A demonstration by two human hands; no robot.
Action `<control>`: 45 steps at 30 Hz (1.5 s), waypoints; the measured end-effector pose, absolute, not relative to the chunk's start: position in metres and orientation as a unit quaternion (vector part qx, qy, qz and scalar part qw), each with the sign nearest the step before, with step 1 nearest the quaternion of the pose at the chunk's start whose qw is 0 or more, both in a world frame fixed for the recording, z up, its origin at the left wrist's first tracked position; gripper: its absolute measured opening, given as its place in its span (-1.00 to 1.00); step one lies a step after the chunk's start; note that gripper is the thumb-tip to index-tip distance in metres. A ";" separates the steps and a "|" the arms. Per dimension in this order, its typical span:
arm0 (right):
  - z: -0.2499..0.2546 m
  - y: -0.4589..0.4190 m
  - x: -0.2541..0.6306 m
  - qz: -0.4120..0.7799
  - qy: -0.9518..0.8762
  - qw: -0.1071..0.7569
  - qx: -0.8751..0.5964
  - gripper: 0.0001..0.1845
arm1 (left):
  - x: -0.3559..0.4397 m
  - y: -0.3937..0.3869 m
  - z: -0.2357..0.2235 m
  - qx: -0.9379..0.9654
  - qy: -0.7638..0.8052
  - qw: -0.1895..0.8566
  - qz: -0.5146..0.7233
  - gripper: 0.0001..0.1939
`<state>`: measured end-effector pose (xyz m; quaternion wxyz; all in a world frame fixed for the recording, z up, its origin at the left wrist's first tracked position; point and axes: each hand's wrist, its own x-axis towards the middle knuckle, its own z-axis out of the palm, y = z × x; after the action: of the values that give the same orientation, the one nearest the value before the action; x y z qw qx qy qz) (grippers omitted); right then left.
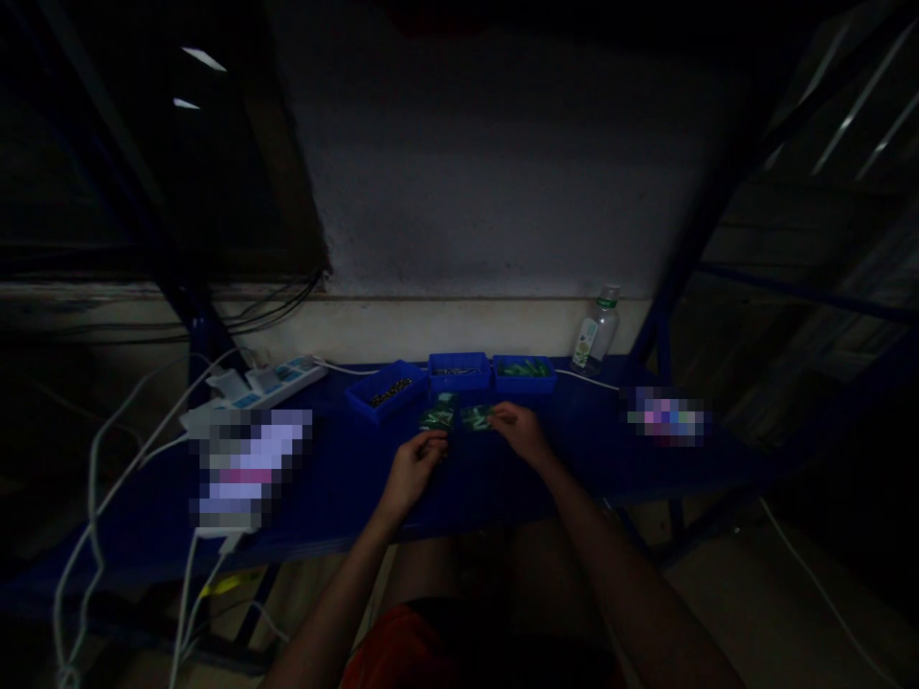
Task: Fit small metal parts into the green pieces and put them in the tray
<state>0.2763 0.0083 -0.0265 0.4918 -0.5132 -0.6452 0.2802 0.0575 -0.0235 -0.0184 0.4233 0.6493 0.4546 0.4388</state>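
The scene is very dark. My left hand [414,466] rests on the blue table [345,478] and pinches a small green circuit board [437,418] at its near edge. My right hand [523,430] holds a second green circuit board [475,417] just to the right of the first. Both boards lie close together, right in front of three blue trays. The left tray [384,392] holds dark small parts, the middle tray [459,369] holds dark parts, and the right tray [524,372] holds green pieces.
A white power strip [277,380] with plugs and white cables lies at the back left. A clear plastic bottle [595,337] stands at the back right by the wall. Blurred-out items sit at the table's left and right. Dark shelf posts flank the table.
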 end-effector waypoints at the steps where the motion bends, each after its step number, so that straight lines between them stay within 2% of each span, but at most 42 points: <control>1: -0.017 0.017 0.285 0.214 -0.640 0.496 -0.546 -0.74 | 0.057 -0.024 -0.019 0.655 0.454 0.416 0.438 -0.66; 4: 0.014 0.045 0.313 -0.009 -0.634 0.459 -0.623 -0.71 | 0.057 -0.025 -0.022 0.683 0.448 0.396 0.419 -0.67; 7: 0.028 0.068 0.329 -0.117 -0.659 0.332 -0.664 -0.69 | 0.057 -0.027 -0.024 0.704 0.450 0.381 0.396 -0.68; 9: 0.026 0.079 0.334 -0.116 -0.682 0.233 -0.683 -0.69 | 0.057 -0.028 -0.024 0.707 0.453 0.378 0.389 -0.69; 11: 0.019 0.087 0.337 -0.093 -0.697 0.169 -0.691 -0.70 | 0.057 -0.029 -0.023 0.707 0.452 0.382 0.387 -0.70; 16: 0.018 0.093 0.341 -0.069 -0.717 0.144 -0.679 -0.73 | 0.058 -0.029 -0.020 0.712 0.447 0.389 0.376 -0.72; 20: 0.024 0.075 0.307 -0.095 -0.743 0.197 -0.633 -0.69 | 0.058 -0.025 -0.020 0.692 0.476 0.377 0.391 -0.72; 23: 0.012 0.052 0.255 -0.038 -0.835 0.238 -0.495 -0.65 | 0.055 -0.023 -0.021 0.657 0.505 0.348 0.439 -0.72; 26: -0.006 0.033 0.212 0.001 -0.857 0.228 -0.462 -0.53 | 0.051 -0.022 -0.021 0.625 0.529 0.314 0.481 -0.76; 30: -0.019 0.026 0.198 -0.009 -0.843 0.226 -0.488 -0.77 | 0.049 -0.022 -0.021 0.611 0.542 0.304 0.490 -0.79; 33: -0.017 0.024 0.209 0.012 -0.817 0.286 -0.501 -0.75 | 0.050 -0.020 -0.022 0.610 0.538 0.314 0.489 -0.76; 37: -0.017 0.013 0.226 0.113 -0.735 0.435 -0.507 -0.77 | 0.053 -0.018 -0.021 0.622 0.529 0.330 0.473 -0.65; 39: -0.024 0.004 0.231 0.198 -0.693 0.478 -0.502 -0.77 | 0.056 -0.019 -0.018 0.638 0.517 0.349 0.451 -0.57; 42: -0.037 -0.009 0.235 0.310 -0.665 0.480 -0.481 -0.77 | 0.059 -0.021 -0.013 0.678 0.489 0.374 0.401 -0.65; 45: -0.043 -0.016 0.234 0.368 -0.660 0.470 -0.456 -0.80 | 0.060 -0.025 -0.008 0.697 0.479 0.381 0.374 -0.71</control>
<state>0.2342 -0.0162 -0.0429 0.4696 -0.4563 -0.6602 0.3680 0.0596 -0.0247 -0.0081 0.3807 0.6974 0.4786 0.3737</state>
